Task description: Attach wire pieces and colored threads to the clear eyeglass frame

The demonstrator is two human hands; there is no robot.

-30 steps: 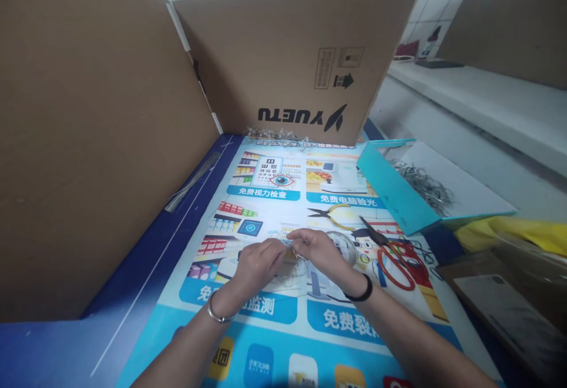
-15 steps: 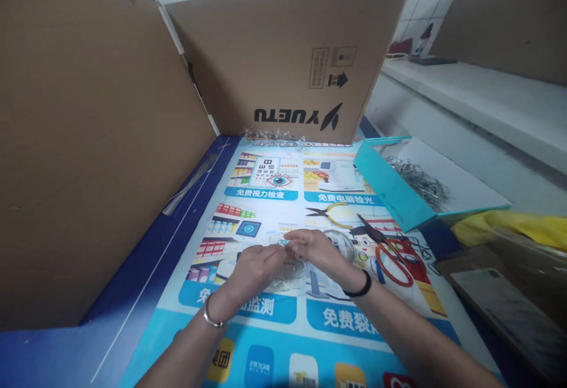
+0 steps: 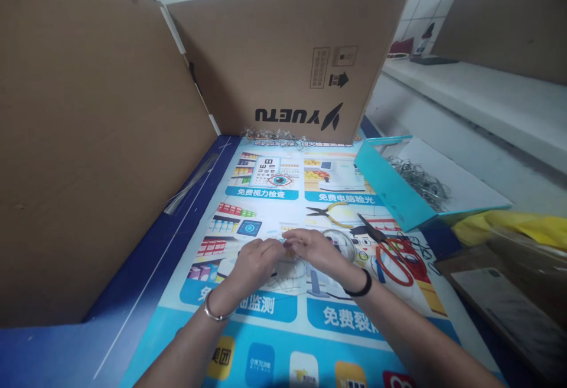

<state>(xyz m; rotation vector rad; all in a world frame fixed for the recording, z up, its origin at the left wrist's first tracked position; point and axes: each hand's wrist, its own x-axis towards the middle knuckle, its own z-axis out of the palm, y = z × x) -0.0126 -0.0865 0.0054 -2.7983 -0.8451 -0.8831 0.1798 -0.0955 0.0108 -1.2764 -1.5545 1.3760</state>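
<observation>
My left hand (image 3: 257, 263) and my right hand (image 3: 316, 250) meet at the fingertips over the printed mat (image 3: 290, 205). Both are closed in a pinch; what they grip is too small and hidden to name. Beneath them lies a loose tangle of thin clear strands (image 3: 290, 276). Beside my right hand rests a round clear dish (image 3: 348, 241), partly hidden by that hand. Beyond it are yellow-handled pliers (image 3: 332, 213), and to its right red-handled scissors (image 3: 390, 255) with dark blades.
A teal box (image 3: 394, 190) at the right holds many thin wiry pieces (image 3: 420, 181). Cardboard panels (image 3: 283, 51) stand behind and at the left. Small clear bits (image 3: 274, 134) line the back panel's foot. A yellow bag (image 3: 509, 225) and brown package (image 3: 500, 293) lie right.
My left hand has shifted slightly up and left, and its fingertips have drawn a little apart from my right hand's. My right hand has barely moved.
</observation>
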